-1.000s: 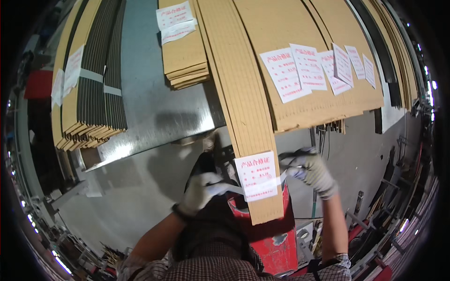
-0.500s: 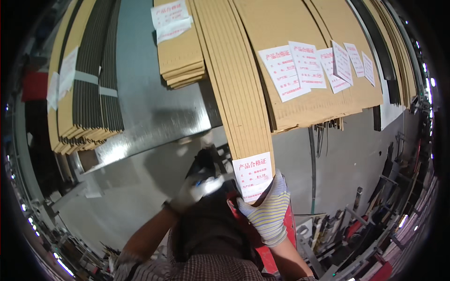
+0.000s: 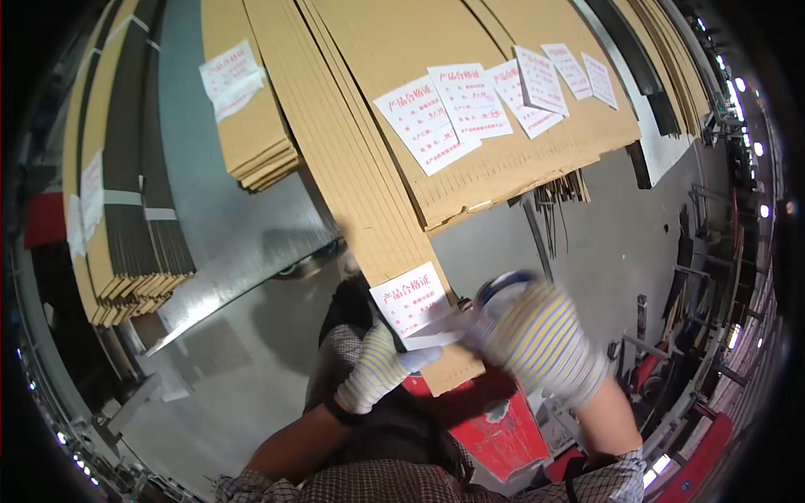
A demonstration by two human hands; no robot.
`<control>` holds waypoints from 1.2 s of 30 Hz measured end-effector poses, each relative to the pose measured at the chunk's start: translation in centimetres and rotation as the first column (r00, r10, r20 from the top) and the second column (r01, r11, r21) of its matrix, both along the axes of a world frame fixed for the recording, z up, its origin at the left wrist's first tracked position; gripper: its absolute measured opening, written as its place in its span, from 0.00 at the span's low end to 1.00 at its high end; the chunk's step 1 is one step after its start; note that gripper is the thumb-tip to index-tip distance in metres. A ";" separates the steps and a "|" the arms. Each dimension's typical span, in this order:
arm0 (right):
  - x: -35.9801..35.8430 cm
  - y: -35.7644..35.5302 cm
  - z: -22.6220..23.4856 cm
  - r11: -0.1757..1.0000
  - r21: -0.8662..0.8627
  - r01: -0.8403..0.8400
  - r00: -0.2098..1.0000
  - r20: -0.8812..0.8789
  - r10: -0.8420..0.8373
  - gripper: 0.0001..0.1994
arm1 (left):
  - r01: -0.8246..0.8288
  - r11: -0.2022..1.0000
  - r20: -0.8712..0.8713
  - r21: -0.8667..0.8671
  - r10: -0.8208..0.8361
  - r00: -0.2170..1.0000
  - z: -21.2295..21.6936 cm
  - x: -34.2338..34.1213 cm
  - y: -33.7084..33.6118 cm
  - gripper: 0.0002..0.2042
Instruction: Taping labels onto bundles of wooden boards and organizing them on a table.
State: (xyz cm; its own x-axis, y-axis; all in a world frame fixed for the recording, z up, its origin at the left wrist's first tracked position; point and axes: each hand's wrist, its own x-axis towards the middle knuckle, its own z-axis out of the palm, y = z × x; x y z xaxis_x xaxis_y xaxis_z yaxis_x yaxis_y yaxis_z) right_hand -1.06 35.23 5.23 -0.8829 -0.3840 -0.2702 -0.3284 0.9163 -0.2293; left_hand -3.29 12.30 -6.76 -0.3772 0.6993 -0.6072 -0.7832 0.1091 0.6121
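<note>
A long bundle of brown cardboard strips (image 3: 369,210) juts from the table toward me, a white label with red print (image 3: 409,295) near its end. My left hand (image 3: 375,370), in a striped knit glove, grips the bundle's left edge, its thumb over the label's lower edge. To the right, my gloved right hand (image 3: 549,344) is blurred but closed around what looks like a roll of tape (image 3: 507,282) with a blue rim. A greyish, shiny strip (image 3: 436,334) runs from beside that hand across the label's lower part.
More flat cardboard (image 3: 503,180) lies right of the bundle, several white labels (image 3: 470,101) on it. At left, black strips with cardboard (image 3: 134,226) lie on a metal tabletop (image 3: 235,243). A red surface (image 3: 495,432) is below the bundle's end; metal racks stand at right.
My right hand has left the bundle's end and now holds the roll at its right. My left hand has come onto the bundle's left edge. The view has shifted, moving the table items leftward.
</note>
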 end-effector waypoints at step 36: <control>-1.5 6.0 -6.2 0.862 -0.316 0.397 0.905 0.289 -0.312 0.13 | -0.077 0.977 -0.561 -0.201 -0.051 0.827 -6.3 0.3 -8.2 0.05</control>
State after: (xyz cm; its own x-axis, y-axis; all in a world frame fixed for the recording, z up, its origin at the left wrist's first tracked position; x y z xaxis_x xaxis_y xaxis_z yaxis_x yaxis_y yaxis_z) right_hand -2.57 41.19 -1.02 -0.9113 -0.1640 -0.3777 0.1011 0.8000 -0.5915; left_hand -3.04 4.09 -13.02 -0.7039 0.5749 -0.4171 -0.3143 0.2745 0.9088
